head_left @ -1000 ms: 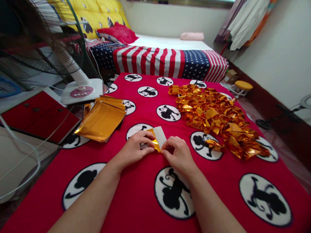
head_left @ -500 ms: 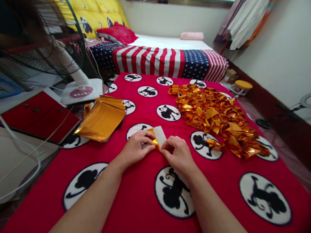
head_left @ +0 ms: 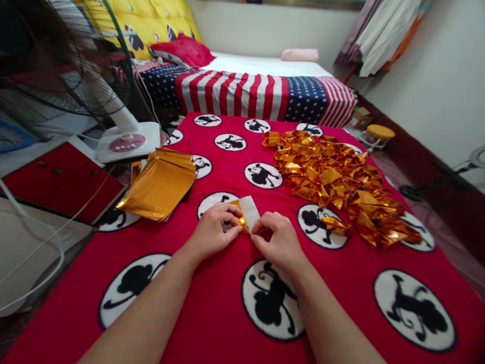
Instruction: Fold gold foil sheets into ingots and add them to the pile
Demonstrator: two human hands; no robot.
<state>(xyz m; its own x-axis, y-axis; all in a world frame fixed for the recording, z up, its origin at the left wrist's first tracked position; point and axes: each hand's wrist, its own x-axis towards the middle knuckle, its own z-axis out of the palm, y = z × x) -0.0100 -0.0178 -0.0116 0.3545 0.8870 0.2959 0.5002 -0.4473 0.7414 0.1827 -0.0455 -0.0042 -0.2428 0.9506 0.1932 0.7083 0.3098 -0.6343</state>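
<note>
A partly folded sheet of gold foil paper [head_left: 249,210] lies between my hands over the red cloth, its pale back facing up on the right and its shiny gold side showing on the left. My left hand [head_left: 217,227] pinches the gold left part between thumb and fingers. With thumb and forefinger together, my right hand [head_left: 276,236] grips the near right edge. To the left rests a stack of flat gold foil sheets [head_left: 161,184]. On the right is a heap of folded gold foil pieces [head_left: 333,177], with one single folded piece [head_left: 336,226] at its near side.
The red cloth [head_left: 212,313] with monkey prints covers the surface under my hands. A fan [head_left: 129,141] and a dark red panel [head_left: 60,177] stand at the left. Behind is a bed with a striped cover [head_left: 235,96]; a yellow stool [head_left: 381,132] is at the right.
Both hands keep their grip on the foil paper in nearly the same place. The paper's near right edge has shifted very slightly between the fingers.
</note>
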